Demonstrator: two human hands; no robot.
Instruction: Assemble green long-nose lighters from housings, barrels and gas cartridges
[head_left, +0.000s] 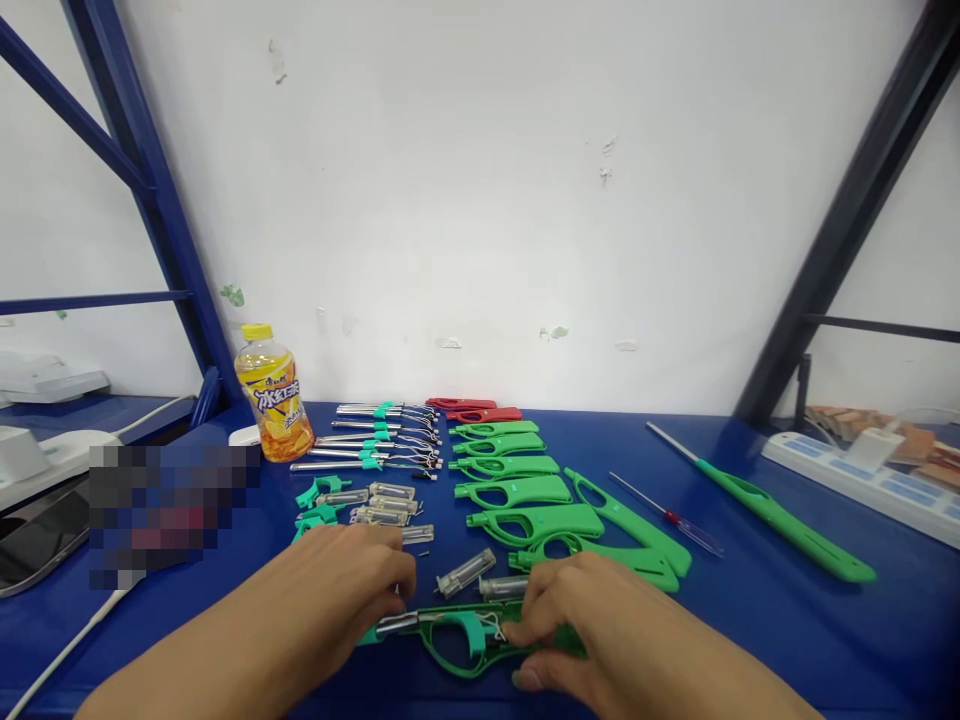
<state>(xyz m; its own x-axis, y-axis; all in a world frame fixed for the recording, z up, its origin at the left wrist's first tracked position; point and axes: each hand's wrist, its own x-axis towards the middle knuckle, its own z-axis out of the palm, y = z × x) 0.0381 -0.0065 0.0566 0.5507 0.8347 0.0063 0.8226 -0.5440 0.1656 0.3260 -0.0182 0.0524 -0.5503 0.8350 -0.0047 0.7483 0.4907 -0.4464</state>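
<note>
Your left hand has its fingers bent in, with a small gap by the thumb. They are right at the shiny tube, but you can't tell how tight they pinch it. Your right hand holds the green shell between thumb and pointer finger, only a little open. That fingertip is on the white wires. The shell lies between your two hands, with a teal trigger in it, just left of your right fingertips.

Just past your fingers are two clear tanks. More clear tanks lie past your left fingers, beside the teal bits. Farther out are the metal rods. Past your right fingers lie more green shells, then red shells. Well to their right are a screwdriver and a long green lighter. Far past your left fingers stands a drink bottle.
</note>
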